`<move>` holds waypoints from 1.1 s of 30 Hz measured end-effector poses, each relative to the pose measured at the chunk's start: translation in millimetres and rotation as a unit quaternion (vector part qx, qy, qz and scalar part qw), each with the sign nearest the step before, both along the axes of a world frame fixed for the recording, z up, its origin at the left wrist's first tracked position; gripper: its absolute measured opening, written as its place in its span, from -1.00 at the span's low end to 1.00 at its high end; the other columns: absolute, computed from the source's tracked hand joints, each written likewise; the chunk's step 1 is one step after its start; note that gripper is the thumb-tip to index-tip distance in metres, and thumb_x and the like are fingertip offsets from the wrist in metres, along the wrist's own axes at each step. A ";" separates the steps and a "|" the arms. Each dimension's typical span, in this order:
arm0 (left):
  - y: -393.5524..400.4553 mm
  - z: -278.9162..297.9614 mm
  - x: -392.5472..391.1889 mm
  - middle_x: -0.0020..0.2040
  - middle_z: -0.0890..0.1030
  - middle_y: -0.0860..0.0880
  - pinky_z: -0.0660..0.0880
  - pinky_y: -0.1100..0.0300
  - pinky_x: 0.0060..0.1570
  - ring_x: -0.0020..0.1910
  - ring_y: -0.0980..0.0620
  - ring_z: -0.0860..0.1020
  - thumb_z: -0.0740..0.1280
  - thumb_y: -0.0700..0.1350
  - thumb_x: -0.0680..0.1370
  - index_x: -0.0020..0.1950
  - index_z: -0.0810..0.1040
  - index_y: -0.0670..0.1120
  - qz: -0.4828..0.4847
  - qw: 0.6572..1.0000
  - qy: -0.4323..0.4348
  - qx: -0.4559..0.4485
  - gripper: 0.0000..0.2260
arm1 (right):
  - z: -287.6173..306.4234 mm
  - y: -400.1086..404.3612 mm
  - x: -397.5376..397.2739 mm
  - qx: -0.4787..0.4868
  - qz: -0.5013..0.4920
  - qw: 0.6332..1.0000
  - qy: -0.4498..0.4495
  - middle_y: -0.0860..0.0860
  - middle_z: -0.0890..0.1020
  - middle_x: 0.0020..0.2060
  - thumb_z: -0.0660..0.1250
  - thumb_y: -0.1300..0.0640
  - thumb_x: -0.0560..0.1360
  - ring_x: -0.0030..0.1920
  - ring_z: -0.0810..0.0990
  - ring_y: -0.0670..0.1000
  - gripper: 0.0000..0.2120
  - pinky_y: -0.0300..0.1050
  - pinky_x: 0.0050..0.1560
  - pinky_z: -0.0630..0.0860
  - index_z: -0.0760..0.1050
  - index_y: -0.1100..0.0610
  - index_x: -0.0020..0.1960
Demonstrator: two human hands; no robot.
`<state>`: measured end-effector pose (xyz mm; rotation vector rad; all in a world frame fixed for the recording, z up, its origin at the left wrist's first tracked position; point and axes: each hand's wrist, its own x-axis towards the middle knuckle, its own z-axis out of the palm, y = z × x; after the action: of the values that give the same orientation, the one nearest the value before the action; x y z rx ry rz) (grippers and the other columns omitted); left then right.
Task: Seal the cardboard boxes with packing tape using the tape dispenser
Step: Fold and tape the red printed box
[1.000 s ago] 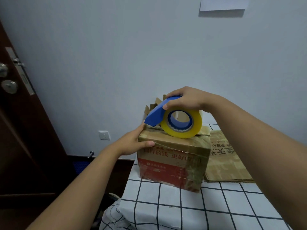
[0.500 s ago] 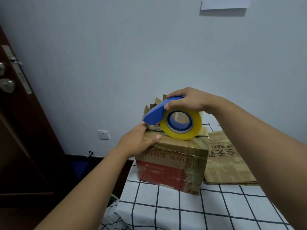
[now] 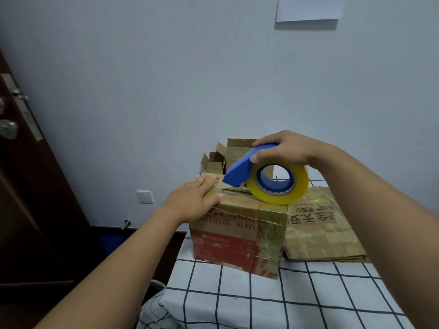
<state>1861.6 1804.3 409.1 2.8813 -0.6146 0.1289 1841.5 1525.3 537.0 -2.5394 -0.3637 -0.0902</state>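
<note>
A brown and red cardboard box (image 3: pixel 240 236) stands at the table's left edge, its top flaps closed. My left hand (image 3: pixel 193 200) lies flat on the box's top left corner, fingers straight, pressing the tape end down. My right hand (image 3: pixel 285 148) grips the blue tape dispenser (image 3: pixel 240 169) from above. The dispenser carries a yellowish roll of tape (image 3: pixel 278 184) and rests on the box top, to the right of my left hand.
Flattened cardboard (image 3: pixel 318 224) lies to the right of the box. Open smaller boxes (image 3: pixel 218 157) stand behind it against the wall. The table has a white cloth with a black grid (image 3: pixel 285 300). A dark door (image 3: pixel 28 186) is at the left.
My left hand moved from the box's side up onto its top and flattened there. The dispenser has shifted to the right along the box top.
</note>
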 end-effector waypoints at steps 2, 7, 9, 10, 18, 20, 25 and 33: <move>-1.2 0.3 -0.1 0.62 -0.01 0.00 -0.06 -0.05 0.51 0.59 0.04 0.00 -0.17 0.45 0.49 0.58 -0.05 0.24 -0.003 1.000 -0.006 0.020 -0.32 | -0.7 0.3 0.0 0.009 -0.005 1.000 0.002 -0.16 0.50 0.22 0.43 -0.25 0.44 0.17 0.49 -0.03 -0.54 -0.15 0.09 0.34 0.55 -0.14 0.29; -16.4 4.1 -5.3 0.63 -0.07 0.02 -0.10 -0.06 0.52 0.59 0.01 -0.10 -0.14 0.25 0.55 0.60 0.09 0.05 -0.006 0.997 -0.054 0.054 -0.36 | -3.5 4.8 1.7 -0.005 -0.013 1.000 -0.005 -0.15 0.50 0.18 0.43 -0.28 0.42 0.14 0.50 -0.02 -0.54 -0.16 0.03 0.35 0.55 -0.16 0.27; -26.9 1.3 -14.4 0.58 0.17 -0.06 0.20 -0.02 0.44 0.52 -0.09 0.18 -0.09 0.16 0.56 0.55 0.20 -0.02 -0.015 0.997 -0.078 0.006 -0.41 | -3.7 4.8 2.1 -0.003 -0.013 1.000 -0.006 -0.15 0.51 0.19 0.43 -0.28 0.42 0.14 0.50 -0.02 -0.53 -0.16 0.05 0.35 0.56 -0.15 0.27; -30.6 -1.8 -19.0 0.49 0.33 -0.08 0.34 0.01 0.31 0.41 -0.11 0.35 -0.05 0.13 0.58 0.52 0.23 -0.02 -0.011 0.995 -0.090 -0.030 -0.47 | -3.5 3.9 2.2 -0.001 -0.014 1.000 -0.006 -0.15 0.50 0.18 0.43 -0.29 0.42 0.15 0.50 -0.02 -0.53 -0.15 0.06 0.36 0.56 -0.15 0.27; -34.2 -7.6 -25.9 0.58 0.21 -0.04 0.10 0.03 0.53 0.56 0.01 0.13 -0.08 0.24 0.64 0.53 0.30 -0.08 -0.028 0.992 -0.122 -0.020 -0.41 | -6.7 4.8 5.3 0.000 -0.013 1.000 -0.011 -0.16 0.51 0.16 0.44 -0.31 0.39 0.13 0.50 -0.03 -0.52 -0.14 0.07 0.37 0.57 -0.15 0.24; -33.3 -7.6 -26.9 0.57 0.22 -0.03 0.12 0.04 0.49 0.55 0.01 0.15 -0.11 0.32 0.61 0.57 0.23 -0.02 -0.022 0.993 -0.111 -0.024 -0.35 | -7.2 5.0 5.9 0.003 -0.013 1.000 -0.014 -0.16 0.52 0.16 0.44 -0.32 0.39 0.12 0.51 -0.03 -0.51 -0.14 0.07 0.37 0.57 -0.15 0.25; -33.8 -4.8 -27.4 0.56 0.25 0.06 0.29 0.01 0.41 0.53 0.05 0.20 -0.24 0.49 0.45 0.57 0.15 0.16 -0.012 0.995 -0.098 -0.014 -0.21 | -6.2 0.3 1.5 -0.015 -0.011 1.000 -0.020 -0.16 0.51 0.20 0.41 -0.34 0.40 0.13 0.51 -0.02 -0.48 -0.13 0.08 0.37 0.54 -0.17 0.29; -31.3 -5.4 -20.8 0.59 0.16 0.12 0.27 -0.03 0.42 0.55 0.11 0.13 -0.21 0.57 0.40 0.57 0.08 0.25 0.001 0.997 -0.066 -0.030 -0.19 | 7.6 -20.5 -17.3 -0.015 0.002 1.000 0.000 -0.11 0.52 0.28 0.42 -0.28 0.43 0.19 0.51 0.01 -0.47 -0.10 0.17 0.38 0.53 -0.11 0.34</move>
<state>1840.8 1773.0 403.7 2.8316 -0.6204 0.3349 1824.3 1504.8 544.6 -2.5671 -0.3733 -0.0842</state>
